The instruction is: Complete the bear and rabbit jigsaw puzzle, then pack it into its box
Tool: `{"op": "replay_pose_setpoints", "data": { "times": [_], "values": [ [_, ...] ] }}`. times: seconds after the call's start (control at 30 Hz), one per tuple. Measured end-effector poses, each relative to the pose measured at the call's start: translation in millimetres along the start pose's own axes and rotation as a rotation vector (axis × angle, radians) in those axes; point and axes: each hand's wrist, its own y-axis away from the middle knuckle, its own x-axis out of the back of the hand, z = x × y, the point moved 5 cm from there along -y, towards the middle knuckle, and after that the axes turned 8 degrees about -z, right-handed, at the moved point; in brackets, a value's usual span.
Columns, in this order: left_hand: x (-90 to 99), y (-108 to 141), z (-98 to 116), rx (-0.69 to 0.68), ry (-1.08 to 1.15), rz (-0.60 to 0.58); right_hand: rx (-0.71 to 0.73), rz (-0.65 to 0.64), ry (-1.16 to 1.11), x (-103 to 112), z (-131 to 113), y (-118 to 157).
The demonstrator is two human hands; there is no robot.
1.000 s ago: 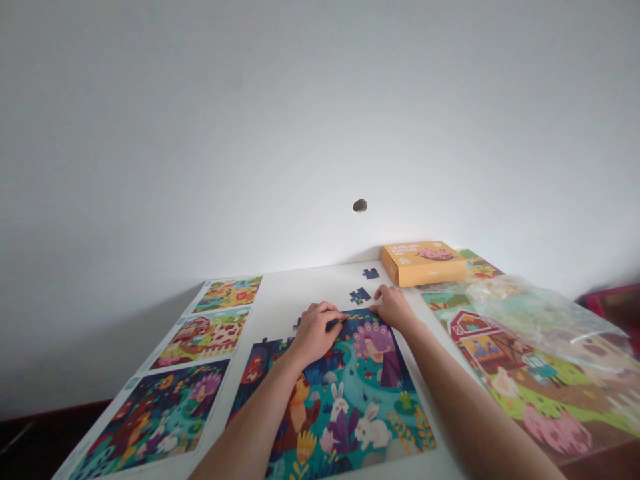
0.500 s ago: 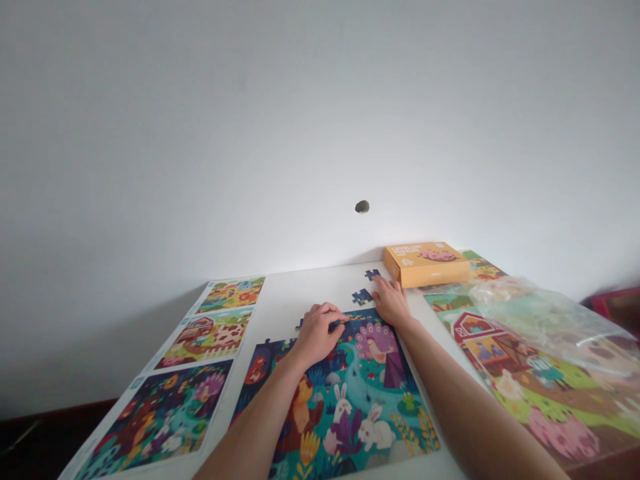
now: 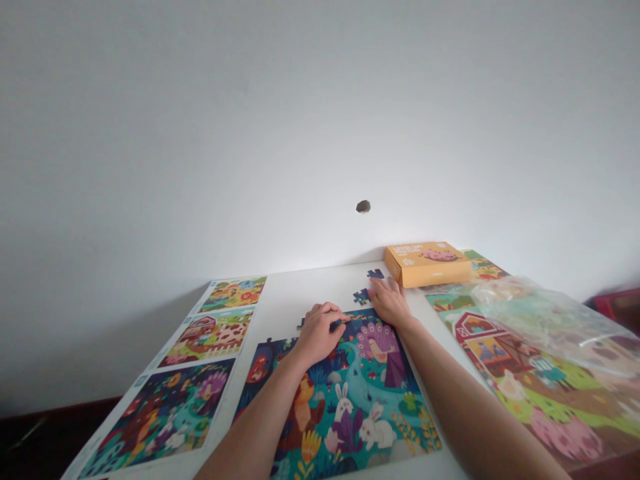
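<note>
A dark blue and teal puzzle (image 3: pixel 375 400) with rabbits and a peacock lies on the white table (image 3: pixel 285 293), its top edge uneven. Over its upper middle rests my left hand (image 3: pixel 323 331), thumb and fingers closed around a small dark piece at their tips. My right hand (image 3: pixel 389 300) is at the puzzle's upper right corner, fingers extended and spread. Its fingertips are beside a loose puzzle piece (image 3: pixel 361 297). Farther back lies another loose piece (image 3: pixel 375 274), just beyond the right fingers.
An orange puzzle box (image 3: pixel 427 265) stands at the back right against the wall. Three printed pictures (image 3: pixel 207 337) line the left side. On the right, a clear plastic bag (image 3: pixel 540 313) covers part of a farm picture (image 3: pixel 540 380).
My right fingers have shifted slightly left, from near the back loose piece toward the nearer one. My left hand has stayed in place on the puzzle.
</note>
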Motion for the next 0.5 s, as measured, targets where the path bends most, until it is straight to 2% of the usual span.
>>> {"op": "replay_pose_setpoints", "data": {
  "times": [0.2,0.4,0.5],
  "values": [
    [-0.7,-0.1,-0.9,-0.004,0.008,0.0,-0.083,0.071,0.002,6.7,5.2,0.2],
    [-1.5,-0.3,-1.5,-0.001,0.007,0.003,0.038,0.006,-0.058,4.3,-1.8,-1.5],
    [-1.0,-0.5,-0.5,0.008,0.002,-0.002,0.07,0.028,-0.082,5.3,-5.3,-0.6]
  ]
}}
